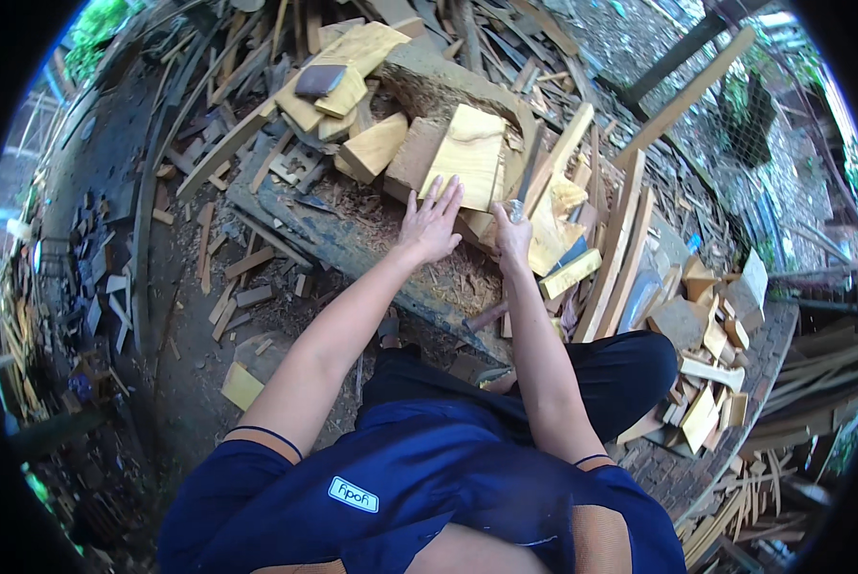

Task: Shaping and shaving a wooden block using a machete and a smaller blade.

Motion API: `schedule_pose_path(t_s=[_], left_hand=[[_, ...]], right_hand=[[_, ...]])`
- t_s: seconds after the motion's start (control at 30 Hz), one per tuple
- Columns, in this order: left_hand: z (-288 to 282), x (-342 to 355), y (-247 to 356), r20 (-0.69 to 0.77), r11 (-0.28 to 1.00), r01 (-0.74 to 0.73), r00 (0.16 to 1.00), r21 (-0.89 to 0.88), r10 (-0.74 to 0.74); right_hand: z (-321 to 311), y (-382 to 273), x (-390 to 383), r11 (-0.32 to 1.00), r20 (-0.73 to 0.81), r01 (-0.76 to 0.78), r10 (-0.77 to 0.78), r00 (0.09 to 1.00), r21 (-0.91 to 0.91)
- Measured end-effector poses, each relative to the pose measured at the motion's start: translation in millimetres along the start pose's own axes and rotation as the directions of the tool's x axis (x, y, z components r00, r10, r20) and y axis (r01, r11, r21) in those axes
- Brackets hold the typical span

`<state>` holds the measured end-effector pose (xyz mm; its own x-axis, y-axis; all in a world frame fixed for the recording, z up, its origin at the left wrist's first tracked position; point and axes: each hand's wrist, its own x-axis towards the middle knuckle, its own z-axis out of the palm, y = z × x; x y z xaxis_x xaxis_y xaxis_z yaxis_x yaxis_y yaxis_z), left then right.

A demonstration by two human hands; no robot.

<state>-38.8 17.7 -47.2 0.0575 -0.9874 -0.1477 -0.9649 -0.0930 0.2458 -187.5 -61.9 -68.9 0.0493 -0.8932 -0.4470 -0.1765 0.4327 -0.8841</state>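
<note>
A pale yellow flat wood block (470, 153) lies tilted on a rough brown wooden chunk (416, 158). My left hand (433, 226) rests on the block's near edge, fingers spread out flat. Just right of the block, my right hand (512, 232) is closed around a knife-like tool (532, 167). Its long dark narrow blade points away from me, with a shiny metal collar by my fingers. The grip is mostly hidden in my fist. A brown rounded handle (486, 316) sticks out below my right forearm; I cannot tell what it belongs to.
A worn low bench (319, 234) scattered with shavings stands before me. At its far left is a pile of yellow offcuts (352, 72) with a dark purplish block (321, 80). Long strips (620, 249) lean at right. More blocks (702, 330) are heaped by my right knee.
</note>
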Motion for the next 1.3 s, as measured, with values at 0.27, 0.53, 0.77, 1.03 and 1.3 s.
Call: schedule_pose_path(t_s=[0.27, 0.53, 0.77, 1.03, 1.3], left_hand=[[11, 0, -11, -0.174, 0.923, 0.1, 0.969, -0.372, -0.175], [-12, -61, -50, 0.272, -0.229, 0.149, 0.602, -0.962, -0.751], [-11, -220, -98, 0.333, -0.644, -0.039, 0.831, -0.764, -0.446], [-21, -309, -104, 0.186, -0.623, -0.42, 0.712, -0.66, -0.677], [-33, -342, -95, 0.201, -0.548, -0.548, 0.566, -0.632, -0.799]], right_hand=[[24, 4, 10, 0.917, 0.312, -0.332, 0.256, 0.915, 0.221], [38, -18, -63, 0.976, 0.468, -0.179, 0.103, 0.878, 0.121], [100, -50, -143, 0.988, 0.827, -0.092, 0.155, 0.54, -0.126], [163, -42, -206, 0.973, 0.885, -0.032, 0.222, 0.41, -0.229], [208, -52, -251, 0.913, 0.935, 0.369, 0.035, 0.354, -0.174]])
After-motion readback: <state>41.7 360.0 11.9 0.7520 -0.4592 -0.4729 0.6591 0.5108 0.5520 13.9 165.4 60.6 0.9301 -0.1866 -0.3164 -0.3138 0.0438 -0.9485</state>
